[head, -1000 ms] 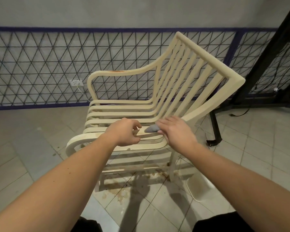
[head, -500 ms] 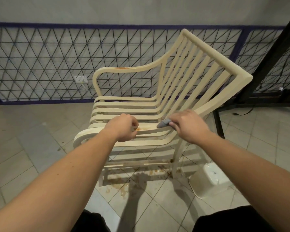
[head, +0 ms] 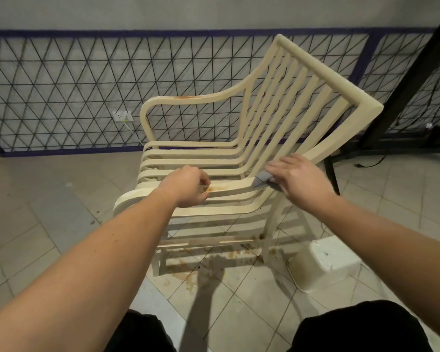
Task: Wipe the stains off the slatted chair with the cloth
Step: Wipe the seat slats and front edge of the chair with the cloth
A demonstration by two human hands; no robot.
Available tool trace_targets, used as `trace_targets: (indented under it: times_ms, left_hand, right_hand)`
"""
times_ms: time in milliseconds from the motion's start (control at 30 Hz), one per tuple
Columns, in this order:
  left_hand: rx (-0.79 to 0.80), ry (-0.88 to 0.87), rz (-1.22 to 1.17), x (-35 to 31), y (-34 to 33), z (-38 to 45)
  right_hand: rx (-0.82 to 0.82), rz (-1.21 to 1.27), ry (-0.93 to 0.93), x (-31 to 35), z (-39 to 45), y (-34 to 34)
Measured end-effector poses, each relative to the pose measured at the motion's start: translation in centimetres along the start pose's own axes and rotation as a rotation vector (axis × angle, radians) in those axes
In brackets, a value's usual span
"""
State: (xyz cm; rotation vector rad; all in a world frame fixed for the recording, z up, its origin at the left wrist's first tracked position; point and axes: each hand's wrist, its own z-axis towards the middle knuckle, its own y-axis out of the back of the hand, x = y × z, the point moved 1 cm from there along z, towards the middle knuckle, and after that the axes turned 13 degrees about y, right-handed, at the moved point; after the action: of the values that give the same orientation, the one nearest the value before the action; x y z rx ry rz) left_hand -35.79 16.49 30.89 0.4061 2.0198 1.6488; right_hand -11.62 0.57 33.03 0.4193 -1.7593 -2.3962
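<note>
Chair (head: pixel 313 80) on stained tiled floor (head: pixel 36 212), mesh fence (head: pixel 61 92) behind.

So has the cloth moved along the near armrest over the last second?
Yes. The cloth, pressed under the right hand, has slid along the armrest toward the backrest, away from the left hand and the orange stain.

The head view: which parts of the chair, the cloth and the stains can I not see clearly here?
- Cloth: mostly hidden under the right hand; only a grey corner shows.
- Orange stain on the near armrest: its left end is covered by the left hand.
- Chair front legs: hidden behind the left forearm.
- Stain on the far armrest: too small to judge its extent.
- White tub: it lies overturned, so its inside is hidden.
</note>
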Motion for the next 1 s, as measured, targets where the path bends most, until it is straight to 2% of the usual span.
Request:
trace_targets:
  times_ms: [133,167,267,400,433,500,567,633,733,900,1000]
  left_hand:
    - [-0.013,-0.001,0.0,0.1,0.0,0.1]
    - [-0.019,-0.003,-0.007,0.2,-0.1,0.1]
    - [-0.037,-0.013,-0.021,0.3,-0.4,0.1]
    - [-0.029,-0.012,-0.037,0.4,-0.4,0.2]
    - [-0.027,-0.009,-0.041,0.4,-0.3,0.2]
    - [-0.02,-0.004,-0.044,0.3,-0.3,0.2]
    - [-0.015,-0.003,-0.035,0.1,-0.2,0.2]
    - [-0.012,-0.001,-0.033,0.1,-0.2,0.3]
    - [0.003,0.009,-0.054,0.3,-0.2,0.3]
    - [-0.02,0.011,-0.076,0.3,-0.4,0.0]
    - [-0.036,0.013,-0.067,0.2,-0.4,-0.2]
  right_hand:
    - [0.006,0.132,-0.063,5.2,1.3,-3.9]
    - [-0.038,0.175,-0.095,6.3,1.2,-4.5]
    - [-0.394,0.467,-0.385,8.8,-0.6,-3.9]
    - [-0.913,0.711,-1.167,8.1,-3.6,-1.7]
    - [-1.039,0.718,-1.29,7.0,-4.0,-1.0]
    - [-1.23,0.636,-1.298,4.0,-4.1,0.4]
    - [-1.245,0.557,-1.218,1.6,-3.5,1.4]
    - [-1.165,0.598,-1.189,1.1,-2.5,1.0]
    - [-0.957,0.724,-1.167,4.0,-1.4,-1.6]
    - [-0.914,0.853,-1.18,8.4,0.4,-5.6]
    - [-0.822,0.951,-1.166,10.4,1.4,-7.5]
